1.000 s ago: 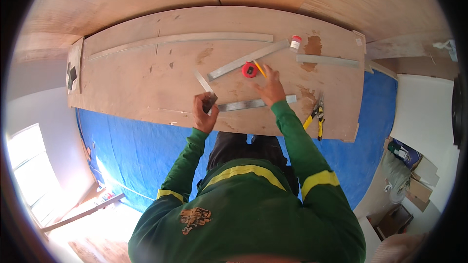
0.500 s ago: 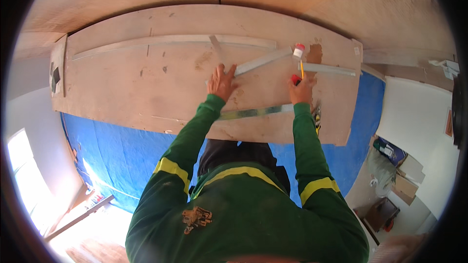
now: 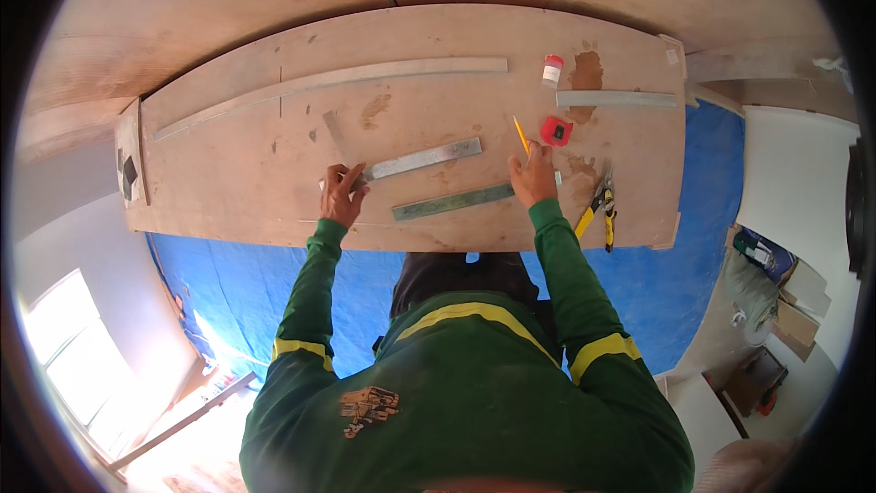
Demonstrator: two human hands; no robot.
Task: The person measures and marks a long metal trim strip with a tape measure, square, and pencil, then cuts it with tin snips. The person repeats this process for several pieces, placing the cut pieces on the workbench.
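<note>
My left hand grips the left end of a flat metal strip, which lies slanted on the wooden board. Between the fingers of my right hand is a yellow pencil, its end pointing away from me. A red tape measure sits just beyond these fingers. Nearer me lies a darker, greenish metal strip, its right end next to my right hand. Tin snips with yellow and black handles rest to the right of that hand.
Farther back on the board are a long metal strip, a short thin strip and a white jar with a red lid. Another metal strip lies at the right. A blue sheet covers the floor.
My left hand and the metal strip have moved left and toward me. My right hand has come nearer with the pencil; the tape measure, earlier at its fingers, now lies apart.
</note>
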